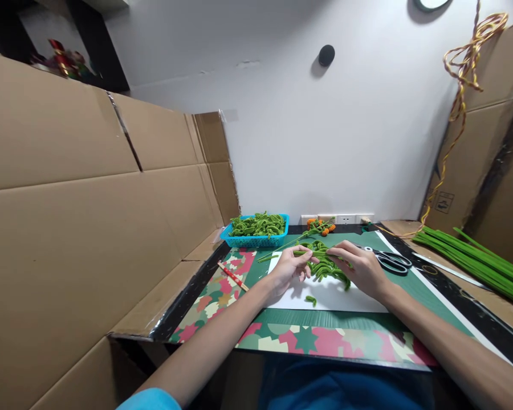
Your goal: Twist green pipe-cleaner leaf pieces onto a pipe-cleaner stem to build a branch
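A green pipe cleaner (320,253) stretches between my two hands above a white sheet. My left hand (291,269) pinches it between thumb and index finger, the other fingers loosely curled. From the right, my right hand (361,266) grips it with bent fingers; its fingertips are partly hidden. Under and behind the hands lies a pile of short curled green pipe cleaner pieces (325,269). One small bent green piece (311,299) rests apart on the white sheet (346,300), nearer to me.
Curled green pieces (259,224) fill a blue basket (256,241) at the back left. Orange flowers on green stems (325,228) lie behind the pile. Black-handled scissors (393,263) sit right of my right hand, long green pipe cleaners (474,262) beyond. A red-patterned stick (233,277) lies left; cardboard walls (68,228) stand alongside.
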The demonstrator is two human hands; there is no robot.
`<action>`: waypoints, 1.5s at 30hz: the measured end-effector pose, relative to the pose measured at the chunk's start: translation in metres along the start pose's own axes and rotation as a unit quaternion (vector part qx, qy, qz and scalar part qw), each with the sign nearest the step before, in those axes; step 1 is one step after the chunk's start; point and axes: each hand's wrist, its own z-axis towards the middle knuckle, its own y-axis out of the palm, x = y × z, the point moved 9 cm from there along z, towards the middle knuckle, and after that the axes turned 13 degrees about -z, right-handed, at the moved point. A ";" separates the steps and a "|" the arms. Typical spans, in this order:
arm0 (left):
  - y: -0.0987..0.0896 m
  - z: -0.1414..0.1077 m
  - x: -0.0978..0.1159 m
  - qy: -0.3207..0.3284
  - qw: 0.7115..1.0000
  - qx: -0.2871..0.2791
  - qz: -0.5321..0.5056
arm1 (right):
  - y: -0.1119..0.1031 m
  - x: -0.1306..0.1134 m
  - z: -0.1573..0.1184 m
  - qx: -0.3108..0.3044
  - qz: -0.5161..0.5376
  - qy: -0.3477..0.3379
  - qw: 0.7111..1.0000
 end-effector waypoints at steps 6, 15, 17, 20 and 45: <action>0.002 -0.002 0.000 0.000 1.000 0.000 0.004 | 0.003 -0.002 0.000 -0.011 0.025 0.016 0.999; 0.001 -0.003 0.002 0.029 0.999 -0.002 0.016 | -0.004 -0.001 0.000 0.036 0.039 0.054 0.997; 0.003 -0.004 0.002 0.034 0.999 -0.007 0.026 | -0.006 -0.001 -0.001 0.044 0.014 0.052 0.998; 0.006 -0.004 0.003 0.051 0.998 -0.008 0.035 | -0.007 -0.001 -0.002 0.058 -0.036 0.050 0.996; 0.030 -0.008 0.018 0.121 0.985 -0.027 0.120 | 0.004 -0.010 0.006 -0.029 -0.049 0.053 0.997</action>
